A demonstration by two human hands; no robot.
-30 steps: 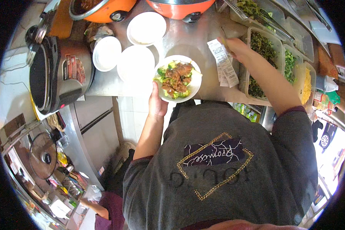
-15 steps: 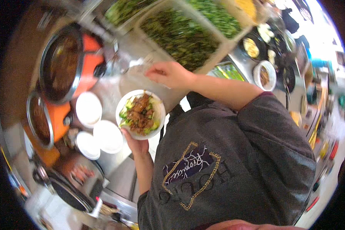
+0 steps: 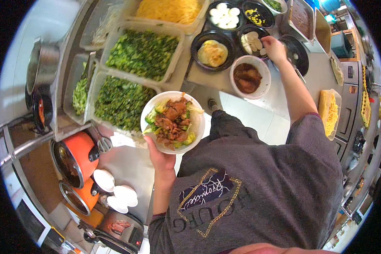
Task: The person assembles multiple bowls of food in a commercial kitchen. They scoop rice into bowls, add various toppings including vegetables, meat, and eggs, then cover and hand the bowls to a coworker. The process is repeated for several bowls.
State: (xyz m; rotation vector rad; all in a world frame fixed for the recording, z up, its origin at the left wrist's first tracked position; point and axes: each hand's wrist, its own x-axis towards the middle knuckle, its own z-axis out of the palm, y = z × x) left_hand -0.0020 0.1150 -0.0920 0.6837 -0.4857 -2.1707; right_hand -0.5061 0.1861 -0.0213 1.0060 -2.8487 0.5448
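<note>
The left hand [image 3: 161, 160] grips the meal bowl [image 3: 145, 115]. Beyond the meat tub [image 3: 265, 84], the right hand [image 3: 276, 50] reaches pale slices [image 3: 251, 41], its grip unclear.

Near left: cookers [image 3: 84, 154] on counter [image 3: 133, 169]; three bowls [image 3: 125, 194] to their right. Far left: greens tubs [image 3: 178, 53], one behind other; shreds tub [image 3: 192, 26] beyond. Centre: filled bowl [image 3: 196, 128] in left grip [image 3: 162, 163], just near of greens tubs. Far right: egg bowl [image 3: 197, 46] left of slice bowl [image 3: 242, 34]; stew bowl [image 3: 264, 86] near of slice bowl; right grip [image 3: 275, 50] at slice bowl's right side.
</note>
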